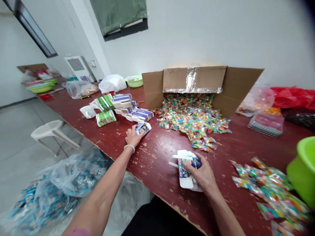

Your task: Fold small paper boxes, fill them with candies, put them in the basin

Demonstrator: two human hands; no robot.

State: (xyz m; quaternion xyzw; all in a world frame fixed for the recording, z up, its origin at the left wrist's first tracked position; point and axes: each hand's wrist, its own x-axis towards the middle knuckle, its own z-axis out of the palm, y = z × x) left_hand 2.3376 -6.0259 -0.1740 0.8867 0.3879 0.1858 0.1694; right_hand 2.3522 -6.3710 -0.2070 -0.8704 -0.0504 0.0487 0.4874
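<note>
On the red table, my left hand (133,136), with a beaded bracelet at the wrist, grips a small purple printed carton (143,128) just in front of the stacked flat cartons. My right hand (202,172) holds another purple carton (184,168) near the table's front edge, its white flaps sticking out. Stacks of purple cartons (141,114) and green cartons (105,118) lie beyond my left hand. Small wrapped candies (194,121) spill out of an open cardboard box (194,78) at the back.
More wrapped candies (273,186) lie at the right beside a green basin (304,170). Plastic trays (267,124) and a red bag (292,96) are at the back right. A white stool (52,129) and a bag of blue packets (59,186) stand left of the table.
</note>
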